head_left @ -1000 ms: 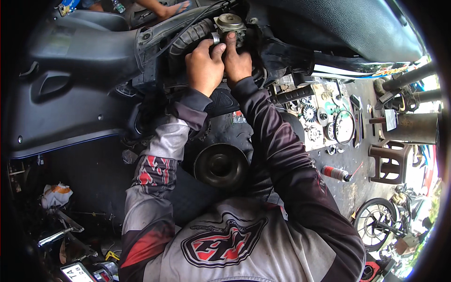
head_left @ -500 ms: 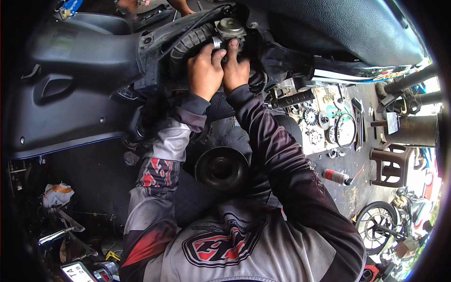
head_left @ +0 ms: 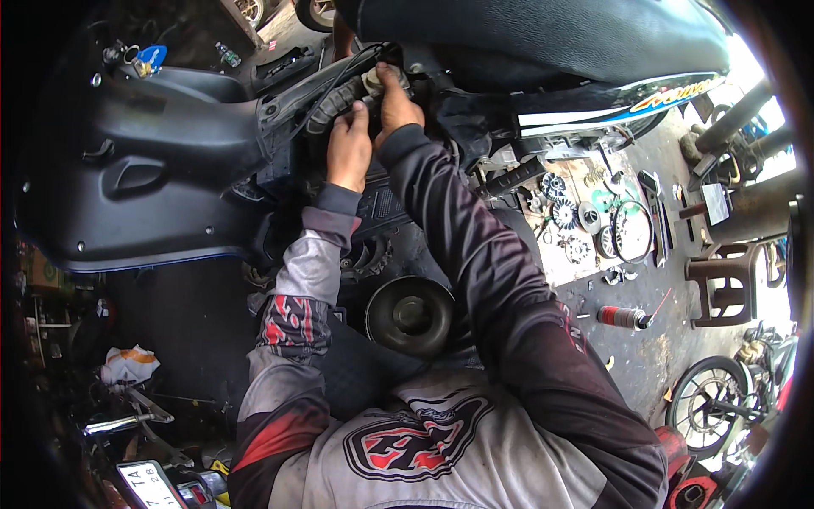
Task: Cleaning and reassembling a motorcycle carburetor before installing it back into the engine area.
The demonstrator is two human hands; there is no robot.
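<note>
Head view. Both bare hands reach forward into the opening in a scooter's dark bodywork. The right hand [head_left: 398, 110] lies at a pale metal part [head_left: 371, 81], its thumb laid along it; the fingers are hidden, so how firmly they close cannot be told. The left hand [head_left: 348, 153] stands just beside it, nearer the person, thumb raised; its fingertips are out of sight, and whether they grip the ribbed hose [head_left: 332, 107] cannot be told. The two hands are close together but apart. The hose lies just beyond the left hand and runs toward the metal part by the right thumb. The black seat [head_left: 551, 42] rises beyond and to the right of the hands; the body panel [head_left: 161, 127] extends to their left. Nearer the person, below the hands, sits a round dark pan [head_left: 410, 316]. Well to the right of the hands, a pale sheet [head_left: 553, 270] carries a finned disc [head_left: 565, 214] and other loose parts, with a spray can [head_left: 623, 317] nearer the person. The step in hand appears to be manual work at the hose and metal part; the next move would seemingly call for steady support and careful alignment there.
</note>
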